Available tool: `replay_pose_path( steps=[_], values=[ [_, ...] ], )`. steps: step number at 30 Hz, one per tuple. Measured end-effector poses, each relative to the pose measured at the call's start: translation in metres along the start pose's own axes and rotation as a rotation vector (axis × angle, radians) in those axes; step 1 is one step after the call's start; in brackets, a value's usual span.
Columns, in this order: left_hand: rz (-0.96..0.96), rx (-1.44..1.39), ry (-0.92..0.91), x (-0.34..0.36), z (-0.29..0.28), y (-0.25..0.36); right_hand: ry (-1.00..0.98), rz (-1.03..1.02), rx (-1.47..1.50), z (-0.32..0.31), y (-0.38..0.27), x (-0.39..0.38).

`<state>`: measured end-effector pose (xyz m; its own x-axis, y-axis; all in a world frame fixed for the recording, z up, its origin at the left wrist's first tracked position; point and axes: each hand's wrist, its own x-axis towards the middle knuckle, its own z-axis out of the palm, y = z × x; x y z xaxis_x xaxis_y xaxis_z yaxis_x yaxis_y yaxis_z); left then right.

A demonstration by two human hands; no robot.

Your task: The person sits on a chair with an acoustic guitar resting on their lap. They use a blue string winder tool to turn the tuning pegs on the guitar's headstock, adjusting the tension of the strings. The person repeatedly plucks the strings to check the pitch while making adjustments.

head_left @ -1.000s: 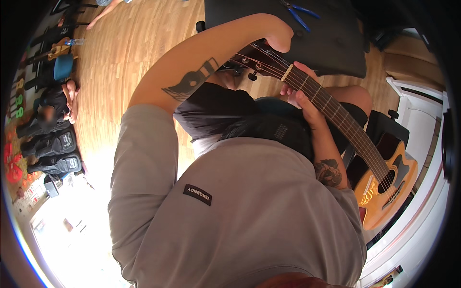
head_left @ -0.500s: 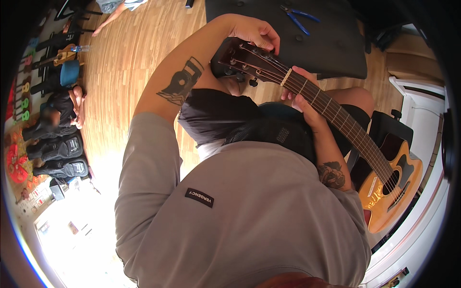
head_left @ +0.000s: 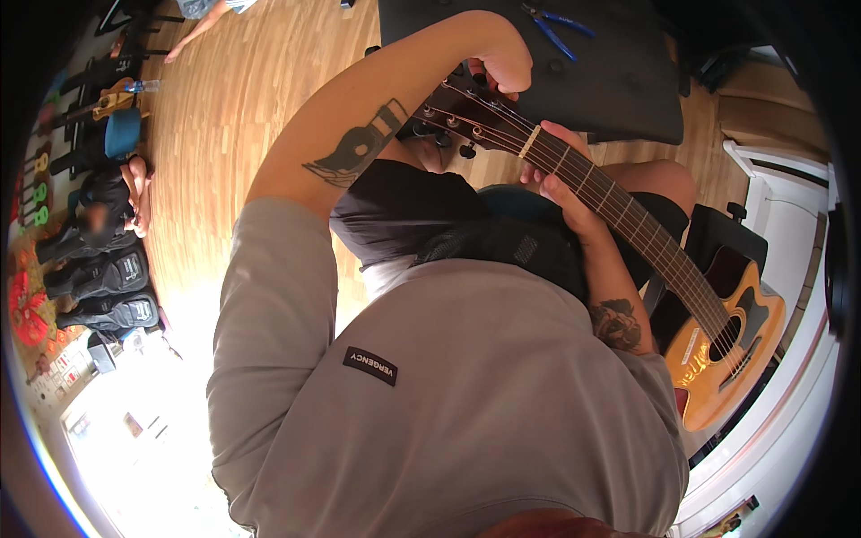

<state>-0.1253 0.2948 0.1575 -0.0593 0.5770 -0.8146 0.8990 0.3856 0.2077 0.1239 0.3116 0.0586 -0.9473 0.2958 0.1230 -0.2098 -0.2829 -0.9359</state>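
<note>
An acoustic guitar point(head_left: 628, 220) lies slantwise in front of me, its dark headstock point(head_left: 468, 109) at the upper left and its light wooden body point(head_left: 755, 375) at the lower right. Bent sharply at the wrist, my left hand point(head_left: 504, 56) reaches over the far side of the headstock. Its curled fingers, partly hidden, close round a black tuning peg point(head_left: 480, 79). My right hand point(head_left: 565, 190) wraps the guitar's neck just below the pale nut point(head_left: 530, 142), thumb and fingers on opposite sides. More tuning pegs point(head_left: 467, 151) stick out along the headstock's near edge. Strings run down the neck.
Beyond the headstock is a black padded bench point(head_left: 628, 106), with blue-handled pliers point(head_left: 558, 38) on top. Black guitar bags point(head_left: 115, 303) and a seated person point(head_left: 134, 197) are at the left. Another person's arm point(head_left: 199, 29) shows at the upper left. A white frame point(head_left: 778, 215) stands at the right.
My left wrist has bent over and turned, so its back now faces up and the fingers are tucked behind the headstock. My right hand keeps its hold on the neck.
</note>
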Motion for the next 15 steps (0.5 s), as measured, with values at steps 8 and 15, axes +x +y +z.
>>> replay_pose_path(
  steps=[8,15],
  values=[
    [0.073,0.243,0.010,0.044,0.019,-0.013,-0.028,-0.041,-0.027,0.002,0.001,0.003],
    [0.186,0.084,0.017,0.013,0.009,-0.026,0.016,-0.012,0.037,0.003,0.003,0.003]
  ],
)
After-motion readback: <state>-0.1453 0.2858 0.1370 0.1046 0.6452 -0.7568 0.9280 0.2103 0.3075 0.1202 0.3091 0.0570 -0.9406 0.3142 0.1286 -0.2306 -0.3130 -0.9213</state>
